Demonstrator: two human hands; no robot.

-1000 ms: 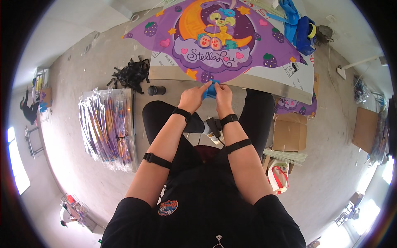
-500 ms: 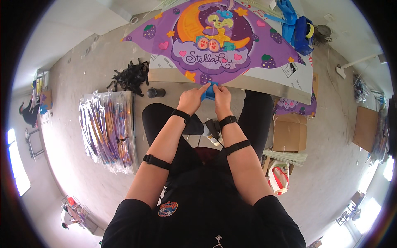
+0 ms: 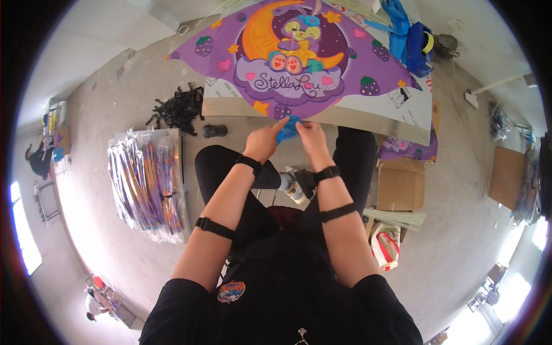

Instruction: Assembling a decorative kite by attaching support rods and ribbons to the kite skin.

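Observation:
A purple kite with a cartoon rabbit, an orange moon, hearts and strawberries lies spread over the table. At its near tip, just past the table's front edge, hangs a blue plastic-like strip. My left hand pinches the strip's left side, thumb and forefinger up against the kite's tip. On the other side my right hand has its fingers closed on the strip's upper right part. Some of the strip is hidden behind my fingers.
The metal-edged table is before my knees. A blue tape dispenser and blue ribbons lie at its far right. Leftward are black straps, a dark bottle and bagged kites. Cardboard boxes stand on the right.
My right hand has shifted slightly right and turned, its forearm swinging outward. The blue strip shows more between my hands. My left hand stays almost in place on it.

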